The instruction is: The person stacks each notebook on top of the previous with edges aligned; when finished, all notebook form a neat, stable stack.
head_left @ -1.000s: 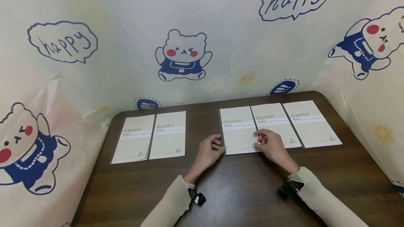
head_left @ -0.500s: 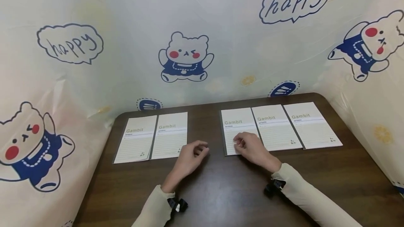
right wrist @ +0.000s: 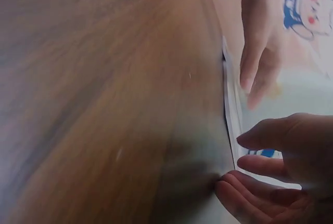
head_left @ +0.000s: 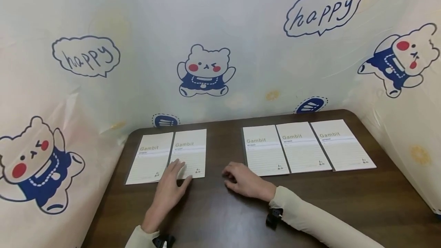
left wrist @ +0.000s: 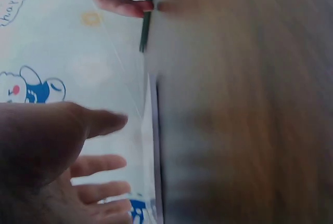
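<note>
Two white notebooks marked "Gambit" lie side by side on the left of the table, an outer one (head_left: 148,162) and an inner one (head_left: 191,142). My left hand (head_left: 169,187), fingers extended and spread, is over the lower part of this pair. In the left wrist view the left thumb and fingers stand apart with nothing between them; contact with the covers is unclear. Between the two groups my right hand (head_left: 246,181) hovers or rests, loosely curled and holding nothing. Just right of it is the nearest notebook (head_left: 264,156) of a row of three, with a middle one (head_left: 303,148) and an end one (head_left: 342,146).
The dark brown wooden table (head_left: 220,217) has rounded back corners. A pale curtain (head_left: 255,49) printed with cartoon bears encloses the back and sides. A strip of bare wood separates the two notebook groups. Black camera straps (head_left: 274,217) sit on the wrists.
Both hands have moved left, away from the right-hand notebooks. My left hand now reaches over the left pair, its fingers straighter. The right-hand notebooks are uncovered, and the head view has tilted slightly.
</note>
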`<state>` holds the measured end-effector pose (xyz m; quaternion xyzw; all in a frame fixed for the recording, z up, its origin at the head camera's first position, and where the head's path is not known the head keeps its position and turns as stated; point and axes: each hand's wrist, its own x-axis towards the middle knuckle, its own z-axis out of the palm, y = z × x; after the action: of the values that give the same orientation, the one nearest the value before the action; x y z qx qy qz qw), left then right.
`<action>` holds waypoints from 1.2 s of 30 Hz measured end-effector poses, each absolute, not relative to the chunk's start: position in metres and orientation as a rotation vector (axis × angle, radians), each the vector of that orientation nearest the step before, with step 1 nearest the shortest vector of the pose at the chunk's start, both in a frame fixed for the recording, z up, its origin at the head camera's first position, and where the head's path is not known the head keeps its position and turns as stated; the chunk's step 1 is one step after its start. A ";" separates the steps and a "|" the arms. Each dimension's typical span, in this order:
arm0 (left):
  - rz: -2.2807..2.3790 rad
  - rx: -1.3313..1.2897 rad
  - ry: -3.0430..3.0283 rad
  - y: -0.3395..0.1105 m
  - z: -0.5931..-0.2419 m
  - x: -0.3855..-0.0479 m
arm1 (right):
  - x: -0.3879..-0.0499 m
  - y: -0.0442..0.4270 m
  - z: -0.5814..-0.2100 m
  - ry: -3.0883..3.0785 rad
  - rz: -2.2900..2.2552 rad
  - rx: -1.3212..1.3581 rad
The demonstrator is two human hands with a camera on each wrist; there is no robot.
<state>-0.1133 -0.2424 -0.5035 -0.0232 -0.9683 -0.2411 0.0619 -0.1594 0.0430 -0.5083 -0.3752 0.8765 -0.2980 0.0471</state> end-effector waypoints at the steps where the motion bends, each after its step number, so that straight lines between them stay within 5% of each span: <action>1: -0.719 -0.066 -2.964 -0.246 -0.504 -0.111 | -0.158 0.038 -0.508 2.659 -0.877 -1.159; 16: -0.633 -0.144 -3.192 -0.258 -0.507 -0.101 | -0.155 -0.011 -0.516 2.545 -0.368 -1.446; 36: -0.525 -0.297 -3.090 -0.220 -0.500 -0.081 | -0.134 0.031 -0.511 2.569 -0.446 -1.337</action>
<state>-0.0812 -0.2204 -0.4999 -0.0944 -0.9815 -0.1667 -0.0034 -0.1345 0.0306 -0.5114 -0.4538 0.8717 -0.1515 0.1055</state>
